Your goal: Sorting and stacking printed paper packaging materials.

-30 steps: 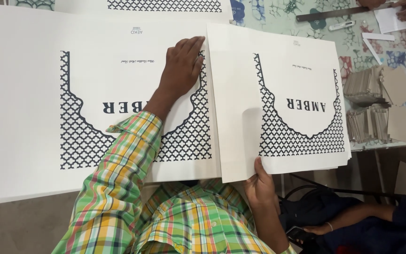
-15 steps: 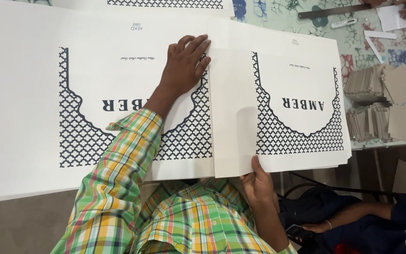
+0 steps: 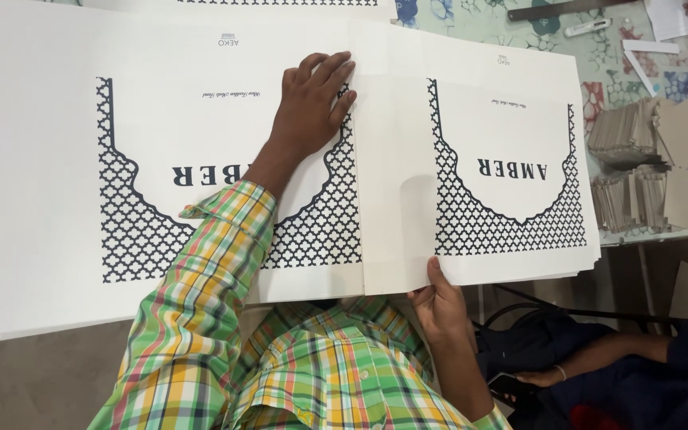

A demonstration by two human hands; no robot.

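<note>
A large white printed sheet (image 3: 57,159) with a dark lattice pattern tops a stack on the left. My left hand (image 3: 308,107) lies flat on it, fingers spread, next to the edge of a second, matching printed sheet (image 3: 511,135). That second sheet rests on a smaller stack to the right, and its left edge overlaps the left stack. My right hand (image 3: 439,299) pinches the second sheet's near edge, thumb on top. My plaid sleeve (image 3: 201,302) crosses the left sheet's near part.
Piles of small brown card pieces (image 3: 654,167) sit at the right on a patterned table cover (image 3: 599,87). A metal ruler (image 3: 567,9) and a pen (image 3: 587,28) lie at the top. Another person's arm (image 3: 599,362) in dark clothes is at the lower right.
The right sheet has shifted left and settled flatter, now overlapping the left stack beside my left hand. My right hand stays on its near edge.
</note>
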